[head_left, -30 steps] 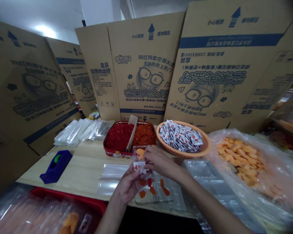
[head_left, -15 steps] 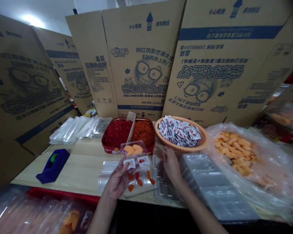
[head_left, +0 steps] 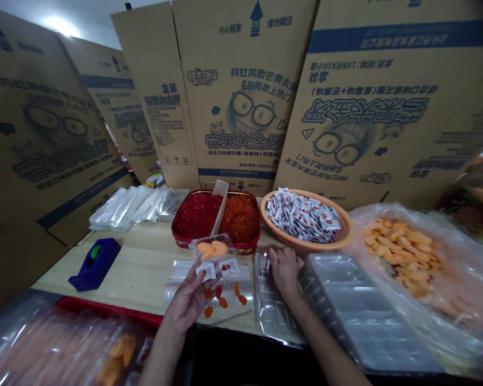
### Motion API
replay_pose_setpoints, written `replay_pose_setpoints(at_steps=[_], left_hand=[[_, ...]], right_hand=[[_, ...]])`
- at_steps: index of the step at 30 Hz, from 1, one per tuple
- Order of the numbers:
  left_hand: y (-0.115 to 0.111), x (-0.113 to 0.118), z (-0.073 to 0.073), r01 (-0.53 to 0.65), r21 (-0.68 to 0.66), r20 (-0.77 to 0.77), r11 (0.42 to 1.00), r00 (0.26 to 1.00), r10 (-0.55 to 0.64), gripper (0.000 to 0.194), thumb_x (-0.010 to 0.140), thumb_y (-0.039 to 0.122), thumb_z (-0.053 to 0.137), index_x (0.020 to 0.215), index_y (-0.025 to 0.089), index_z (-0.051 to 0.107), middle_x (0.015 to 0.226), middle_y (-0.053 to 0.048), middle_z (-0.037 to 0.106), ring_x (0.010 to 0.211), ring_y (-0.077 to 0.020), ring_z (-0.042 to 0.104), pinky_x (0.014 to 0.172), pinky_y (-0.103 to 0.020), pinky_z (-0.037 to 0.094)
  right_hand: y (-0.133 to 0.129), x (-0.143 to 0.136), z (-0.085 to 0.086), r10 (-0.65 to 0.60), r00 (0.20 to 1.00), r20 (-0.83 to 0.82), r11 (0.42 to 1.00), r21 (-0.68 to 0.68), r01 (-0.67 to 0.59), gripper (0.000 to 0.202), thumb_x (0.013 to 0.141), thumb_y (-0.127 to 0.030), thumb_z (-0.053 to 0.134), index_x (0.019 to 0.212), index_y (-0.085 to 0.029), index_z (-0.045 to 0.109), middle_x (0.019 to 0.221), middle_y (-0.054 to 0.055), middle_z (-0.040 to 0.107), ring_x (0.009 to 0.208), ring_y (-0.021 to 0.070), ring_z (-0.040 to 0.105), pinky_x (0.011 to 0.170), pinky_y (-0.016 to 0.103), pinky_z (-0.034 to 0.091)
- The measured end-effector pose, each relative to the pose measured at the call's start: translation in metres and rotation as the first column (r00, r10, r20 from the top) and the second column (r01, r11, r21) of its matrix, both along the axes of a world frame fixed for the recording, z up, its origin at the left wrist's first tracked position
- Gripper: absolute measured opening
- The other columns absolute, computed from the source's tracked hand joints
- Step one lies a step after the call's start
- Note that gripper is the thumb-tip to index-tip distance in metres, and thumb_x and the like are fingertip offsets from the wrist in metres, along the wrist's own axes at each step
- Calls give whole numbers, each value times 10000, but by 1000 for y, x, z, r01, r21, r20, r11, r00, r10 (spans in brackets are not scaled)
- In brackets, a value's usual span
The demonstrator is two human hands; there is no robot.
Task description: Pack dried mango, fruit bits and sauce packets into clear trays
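My left hand [head_left: 187,300] is closed on the left edge of a clear tray [head_left: 243,276], which holds orange pieces [head_left: 212,249] at its far end, two white sachets [head_left: 227,266] in the middle and small red and orange pieces nearer me. My right hand [head_left: 285,266] rests, fingers curled, on the far end of an empty clear tray [head_left: 279,319]; whether it grips the tray is hard to see. Beyond the hands stands a red tin [head_left: 177,238] of red and orange bits, split by a card strip [head_left: 220,206].
An orange basket [head_left: 348,236] of sachets stands behind my right hand. Stacked clear trays [head_left: 362,300] and a plastic bag [head_left: 462,268] of orange pieces lie right. A blue tape dispenser [head_left: 96,265], clear bags [head_left: 123,206] and packed trays [head_left: 60,343] are left; cardboard boxes [head_left: 241,80] stand behind.
The view has shifted slightly. My left hand has moved a little left with the filled tray, away from the empty one. My right hand's fingers are now curled on the empty tray's far end.
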State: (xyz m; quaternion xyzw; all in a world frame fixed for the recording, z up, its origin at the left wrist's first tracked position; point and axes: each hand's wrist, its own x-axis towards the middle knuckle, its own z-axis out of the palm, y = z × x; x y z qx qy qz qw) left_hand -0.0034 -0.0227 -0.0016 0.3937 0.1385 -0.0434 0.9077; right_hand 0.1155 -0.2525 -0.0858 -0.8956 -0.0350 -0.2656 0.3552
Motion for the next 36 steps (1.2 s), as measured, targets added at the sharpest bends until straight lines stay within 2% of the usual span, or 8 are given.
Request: replay_pose_setpoints(at_steps=[7, 13, 20, 28, 31, 32, 34, 36], left_hand=[[-3, 0, -3, 1, 12, -34, 1000, 999, 0, 652, 789, 176, 571, 1361, 295, 282, 1114, -83, 571, 918, -226, 602, 775, -367, 482], [-24, -2, -14, 76, -70, 20, 995, 997, -75, 621, 792, 286, 582, 1349, 289, 307, 1099, -80, 571, 792, -168, 605, 700, -301, 475], [-41, -12, -13, 165, -171, 39, 971, 986, -161, 686, 771, 594, 459, 1363, 306, 264, 1163, -112, 538, 933, -243, 587, 810, -411, 439], [-40, -15, -10, 113, -63, 38, 992, 993, -111, 902, 640, 19, 624, 1392, 269, 193, 995, -57, 605, 878, -201, 607, 859, -388, 424], [-35, -13, -7, 101, -63, 51, 993, 994, -98, 863, 662, 30, 602, 1386, 280, 206, 1088, -73, 580, 879, -193, 602, 860, -402, 426], [-35, -12, -6, 94, -60, 57, 994, 994, -90, 850, 669, 37, 598, 1383, 287, 210, 1107, -73, 572, 877, -192, 601, 856, -412, 428], [-38, -10, -2, 86, -44, 79, 995, 993, -82, 840, 665, 42, 599, 1375, 288, 225, 1106, -71, 571, 877, -196, 597, 842, -419, 435], [-44, -6, 1, 115, 2, 107, 993, 988, -114, 827, 648, 47, 613, 1360, 281, 264, 1083, -65, 576, 875, -194, 591, 822, -400, 445]], right_hand=[[-3, -15, 86, 440, 897, 29, 817, 403, -414, 512, 884, -541, 201, 589, -171, 398, 588, 24, 466, 584, 142, 438, 581, 271, 334], [63, -21, 145, 397, 909, -123, 869, -267, -416, 489, 932, -430, 217, 738, -143, 562, 785, 72, 603, 740, 170, 524, 676, 297, 332], [105, -1, 125, 369, 922, -113, 841, -382, -383, 431, 898, -419, 363, 884, -71, 616, 840, 162, 616, 786, 226, 553, 714, 358, 372], [90, 5, 114, 315, 948, -57, 877, -366, -313, 370, 865, -422, 427, 878, -93, 597, 915, 148, 571, 903, 262, 493, 794, 442, 362], [60, -11, 104, 294, 947, -131, 956, 37, -291, 315, 766, -380, 566, 936, -115, 582, 989, 146, 557, 969, 280, 481, 835, 461, 373], [49, -19, 99, 382, 898, -217, 888, 356, -292, 345, 704, -344, 631, 967, -126, 579, 1000, 133, 566, 962, 260, 503, 839, 430, 399], [31, -36, 89, 736, 613, -287, 481, 860, -173, 406, 674, -346, 662, 1023, -156, 578, 1017, 100, 591, 938, 228, 553, 813, 392, 452], [18, -49, 79, 898, 394, -197, 175, 980, 93, 400, 610, -285, 718, 973, -158, 606, 987, 70, 617, 906, 207, 586, 775, 355, 491]])
